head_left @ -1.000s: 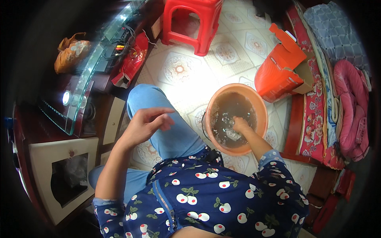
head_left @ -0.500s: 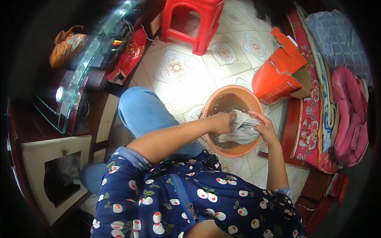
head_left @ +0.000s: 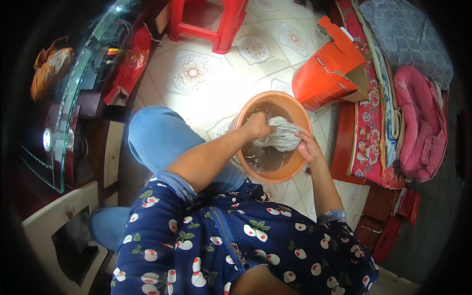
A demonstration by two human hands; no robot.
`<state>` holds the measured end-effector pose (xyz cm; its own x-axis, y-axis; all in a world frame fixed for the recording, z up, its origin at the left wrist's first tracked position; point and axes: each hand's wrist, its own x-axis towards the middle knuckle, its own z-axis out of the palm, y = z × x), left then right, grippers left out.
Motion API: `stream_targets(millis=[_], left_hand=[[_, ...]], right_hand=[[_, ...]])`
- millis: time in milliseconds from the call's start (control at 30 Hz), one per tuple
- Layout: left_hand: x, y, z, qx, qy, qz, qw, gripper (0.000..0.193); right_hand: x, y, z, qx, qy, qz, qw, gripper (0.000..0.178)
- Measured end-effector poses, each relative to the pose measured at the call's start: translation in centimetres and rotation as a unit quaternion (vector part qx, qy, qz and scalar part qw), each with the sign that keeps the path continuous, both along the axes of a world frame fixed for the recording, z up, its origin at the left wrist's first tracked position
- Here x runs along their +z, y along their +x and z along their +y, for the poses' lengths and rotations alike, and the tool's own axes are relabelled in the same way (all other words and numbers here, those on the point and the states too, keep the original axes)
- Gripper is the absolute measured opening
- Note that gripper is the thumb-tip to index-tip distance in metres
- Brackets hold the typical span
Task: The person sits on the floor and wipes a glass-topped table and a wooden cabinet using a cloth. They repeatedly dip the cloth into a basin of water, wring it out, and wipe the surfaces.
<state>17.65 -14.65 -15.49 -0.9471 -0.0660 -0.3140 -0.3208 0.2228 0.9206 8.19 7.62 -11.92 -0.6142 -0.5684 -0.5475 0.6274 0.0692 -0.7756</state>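
An orange plastic basin [head_left: 295, 169] stands on the tiled floor, holding murky brown water. A wet grey-white cloth [head_left: 281, 135] is bunched up above the water. My left hand [head_left: 258, 127] grips the cloth's left end, and my right hand [head_left: 307, 146] holds its right end from below. Both forearms reach in from the lower edge, over my blue-jeaned knee [head_left: 157, 137].
An orange cardboard box [head_left: 332, 73] lies just beyond the basin. A red plastic stool [head_left: 209, 22] stands farther off. A glass-topped cabinet [head_left: 64, 113] with cables and a red bag runs along the left. A red patterned bench [head_left: 366, 128] with pink and grey cushions is on the right.
A second ago only my right hand was in the water and my left hovered over my knee. Now both hands hold the cloth, lifted out of the water.
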Motion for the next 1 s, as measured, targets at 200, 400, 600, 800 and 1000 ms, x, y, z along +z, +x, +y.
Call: stream_targets(millis=[200,400,600,800,1000], left_hand=[[-2.5,0.1,0.2,-0.184,-0.196,0.018,0.963,0.032],[-2.5,-0.2,0.0,-0.226,-0.234,-0.016,0.946,0.033],[0.5,0.6,-0.2,-0.220,-0.255,-0.046,0.940,0.029],[-0.9,0.3,2.4,-0.235,-0.246,-0.031,0.940,0.031],[-4.2,-1.1,0.9,-0.153,-0.136,-0.056,0.977,0.053]], right_hand=[[-5.8,0.9,1.4,0.020,0.110,0.020,0.993,0.040],[-10.5,3.6,1.9,0.085,0.238,0.126,0.959,0.055],[-12.3,6.8,-2.1,0.284,0.522,0.321,0.737,0.083],[-11.5,5.6,1.7,0.167,0.457,0.265,0.832,0.046],[-0.9,3.4,0.3,0.135,0.228,0.271,0.925,0.039]])
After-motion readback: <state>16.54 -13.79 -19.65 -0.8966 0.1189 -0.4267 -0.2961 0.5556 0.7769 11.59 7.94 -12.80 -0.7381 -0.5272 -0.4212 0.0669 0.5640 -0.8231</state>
